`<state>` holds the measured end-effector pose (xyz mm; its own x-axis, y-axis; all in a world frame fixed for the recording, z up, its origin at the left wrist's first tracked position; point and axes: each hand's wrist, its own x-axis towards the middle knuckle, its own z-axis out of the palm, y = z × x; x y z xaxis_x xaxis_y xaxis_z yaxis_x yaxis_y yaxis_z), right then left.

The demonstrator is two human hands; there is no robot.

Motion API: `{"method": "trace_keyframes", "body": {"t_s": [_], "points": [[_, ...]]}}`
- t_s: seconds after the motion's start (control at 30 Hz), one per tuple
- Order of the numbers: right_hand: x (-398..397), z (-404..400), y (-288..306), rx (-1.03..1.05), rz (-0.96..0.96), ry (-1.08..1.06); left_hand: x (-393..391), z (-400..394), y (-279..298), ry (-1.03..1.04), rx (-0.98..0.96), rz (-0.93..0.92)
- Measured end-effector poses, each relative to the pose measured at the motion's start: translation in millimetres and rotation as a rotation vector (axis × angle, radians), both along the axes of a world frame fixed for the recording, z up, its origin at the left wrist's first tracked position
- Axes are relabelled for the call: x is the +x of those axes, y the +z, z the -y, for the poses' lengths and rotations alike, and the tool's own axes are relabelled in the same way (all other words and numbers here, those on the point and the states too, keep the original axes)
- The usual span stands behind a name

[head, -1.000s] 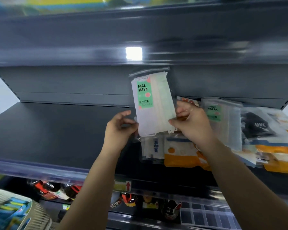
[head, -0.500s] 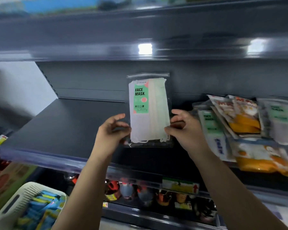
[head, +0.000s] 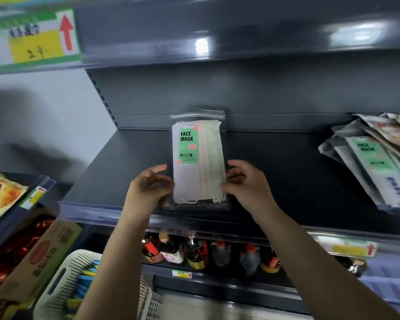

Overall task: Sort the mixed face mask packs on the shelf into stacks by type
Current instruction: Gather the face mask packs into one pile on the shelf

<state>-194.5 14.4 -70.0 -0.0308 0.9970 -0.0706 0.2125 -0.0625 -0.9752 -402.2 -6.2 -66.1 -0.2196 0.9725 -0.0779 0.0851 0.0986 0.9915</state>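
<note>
Head view: left hand (head: 148, 190) and right hand (head: 245, 183) grip the green-label mask pack (head: 198, 160) upright, left of the mixed pile (head: 374, 162), likely starting its stack on the shelf (head: 286, 181).

shelf (head: 129, 162) bare l & r of held mask pack (head: 198, 158); mixed pile (head: 374, 162) blocks far r end.

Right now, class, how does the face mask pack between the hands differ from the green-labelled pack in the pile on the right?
The held pack stands alone, label facing the camera, text sharp; the pile pack lies slanted among other packs, text blurred. The left hand and right hand pinch the held pack's lower edges; nothing touches the pile pack. Both carry a green FACE MASK label.
</note>
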Motion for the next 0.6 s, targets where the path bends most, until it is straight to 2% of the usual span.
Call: {"method": "trace_keyframes", "body": {"t_s": [0.33,0.6], "points": [[-77.8,-24.5,2.6,0.032,0.087,0.144,-73.3,-10.9,1.5,0.137,-0.052,-0.036],[-147.9,-33.2,-12.5,0.016,0.162,0.079,-143.5,-35.1,-10.9,0.058,-0.116,-0.051]]}}
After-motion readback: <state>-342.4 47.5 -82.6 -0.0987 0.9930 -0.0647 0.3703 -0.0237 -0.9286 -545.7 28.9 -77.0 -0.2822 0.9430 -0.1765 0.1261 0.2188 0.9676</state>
